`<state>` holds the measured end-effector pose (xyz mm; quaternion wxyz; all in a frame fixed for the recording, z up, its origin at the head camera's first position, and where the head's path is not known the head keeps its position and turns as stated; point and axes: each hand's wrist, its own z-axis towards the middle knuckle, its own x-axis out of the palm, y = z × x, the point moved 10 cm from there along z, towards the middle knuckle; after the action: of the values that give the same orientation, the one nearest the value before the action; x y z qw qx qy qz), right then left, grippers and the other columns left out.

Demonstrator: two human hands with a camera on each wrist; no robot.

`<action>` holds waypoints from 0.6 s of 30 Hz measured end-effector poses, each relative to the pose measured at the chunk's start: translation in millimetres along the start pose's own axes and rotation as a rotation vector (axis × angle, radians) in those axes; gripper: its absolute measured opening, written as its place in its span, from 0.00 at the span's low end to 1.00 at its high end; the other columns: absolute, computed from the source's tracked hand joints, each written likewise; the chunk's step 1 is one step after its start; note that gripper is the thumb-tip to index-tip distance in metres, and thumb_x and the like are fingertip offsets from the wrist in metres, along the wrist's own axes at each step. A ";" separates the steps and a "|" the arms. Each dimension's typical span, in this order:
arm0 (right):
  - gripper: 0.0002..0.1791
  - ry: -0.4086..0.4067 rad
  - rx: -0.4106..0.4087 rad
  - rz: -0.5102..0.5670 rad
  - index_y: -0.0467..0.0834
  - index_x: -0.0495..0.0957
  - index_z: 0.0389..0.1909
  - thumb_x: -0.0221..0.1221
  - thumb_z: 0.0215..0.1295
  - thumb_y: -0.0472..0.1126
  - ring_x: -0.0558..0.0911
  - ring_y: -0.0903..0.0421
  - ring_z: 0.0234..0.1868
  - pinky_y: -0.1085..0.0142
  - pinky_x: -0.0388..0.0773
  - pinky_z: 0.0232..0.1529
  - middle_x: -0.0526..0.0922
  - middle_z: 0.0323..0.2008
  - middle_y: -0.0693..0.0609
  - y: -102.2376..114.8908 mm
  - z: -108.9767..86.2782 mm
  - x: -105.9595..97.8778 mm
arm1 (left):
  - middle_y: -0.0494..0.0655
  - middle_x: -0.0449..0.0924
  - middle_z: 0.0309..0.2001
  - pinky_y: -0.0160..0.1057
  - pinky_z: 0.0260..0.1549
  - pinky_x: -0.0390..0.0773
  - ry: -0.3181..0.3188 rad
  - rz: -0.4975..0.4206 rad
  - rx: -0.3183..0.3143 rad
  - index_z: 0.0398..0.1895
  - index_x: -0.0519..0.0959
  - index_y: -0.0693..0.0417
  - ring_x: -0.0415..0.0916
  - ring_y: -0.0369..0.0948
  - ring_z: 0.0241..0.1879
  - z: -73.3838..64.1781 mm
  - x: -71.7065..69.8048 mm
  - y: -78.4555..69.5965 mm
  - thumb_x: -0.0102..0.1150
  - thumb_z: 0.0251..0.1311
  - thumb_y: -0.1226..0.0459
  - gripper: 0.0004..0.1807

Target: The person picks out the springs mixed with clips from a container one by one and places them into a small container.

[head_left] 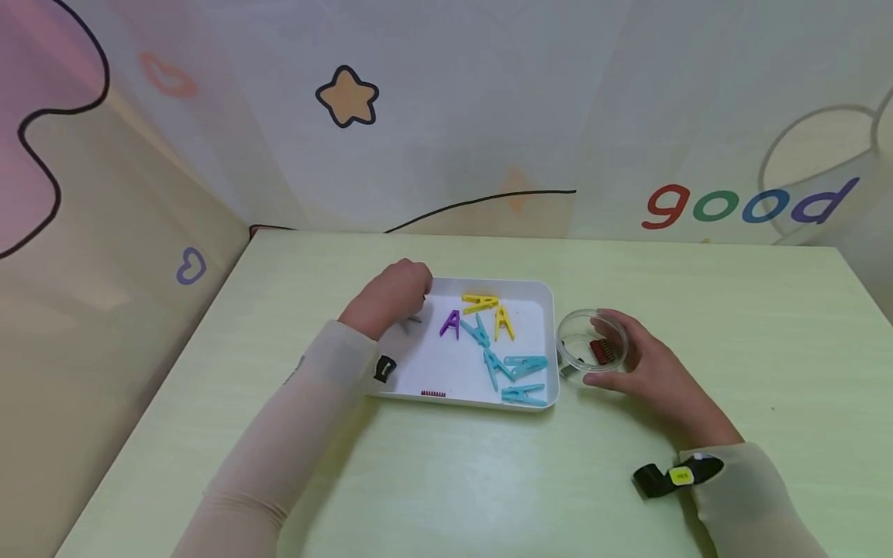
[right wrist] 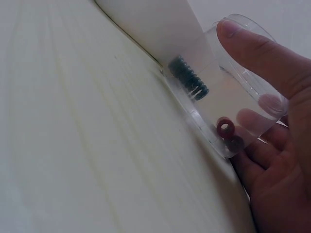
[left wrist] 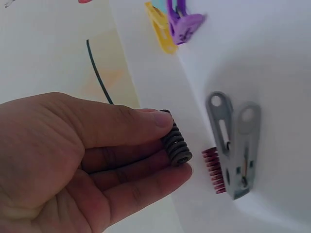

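Observation:
My left hand [head_left: 393, 297] is over the left back part of the white tray [head_left: 456, 366]. In the left wrist view, its thumb and fingers pinch a dark coil spring [left wrist: 176, 143]. Close by are a grey clothespin [left wrist: 244, 145] and a red spring [left wrist: 214, 171]. On the right, my right hand [head_left: 652, 370] grips a clear plastic cup [head_left: 574, 315] around its side, just beside the tray. Inside the cup, the right wrist view shows a dark green spring [right wrist: 188, 77] and a red spring seen end-on [right wrist: 225, 127].
Yellow clothespins [head_left: 504, 322], a purple clothespin [head_left: 450, 324] and several light blue clothespins [head_left: 525, 395] lie in the tray. Another red spring [head_left: 433, 394] lies by its front wall. Behind the pale table [head_left: 446, 480] stands a printed backdrop [head_left: 446, 116].

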<state>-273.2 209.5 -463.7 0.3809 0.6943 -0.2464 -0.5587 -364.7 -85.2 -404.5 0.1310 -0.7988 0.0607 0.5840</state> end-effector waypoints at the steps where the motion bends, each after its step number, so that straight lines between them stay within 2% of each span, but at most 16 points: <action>1: 0.56 0.001 -0.001 0.002 0.58 0.47 0.75 0.71 0.50 0.58 0.58 0.43 0.74 0.41 0.59 0.68 0.61 0.73 0.49 0.1 0.4 0.0 | 0.51 0.81 0.49 0.41 0.52 0.80 -0.001 -0.005 0.000 0.52 0.81 0.57 0.75 0.44 0.43 -0.3 -1.1 -0.8 0.54 0.64 0.70 0.14; 18: 0.56 0.004 0.006 0.011 0.57 0.48 0.75 0.70 0.49 0.59 0.57 0.42 0.74 0.41 0.59 0.69 0.61 0.73 0.49 0.1 0.1 -0.6 | 0.50 0.81 0.51 0.42 0.54 0.79 -0.016 -0.037 0.031 0.54 0.80 0.56 0.75 0.44 0.46 -12.4 -10.4 -20.8 0.54 0.65 0.70 0.16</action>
<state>-273.4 209.9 -463.3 0.3824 0.6952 -0.2509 -0.5545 -351.4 -69.4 -388.3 0.1546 -0.7929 0.0540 0.5870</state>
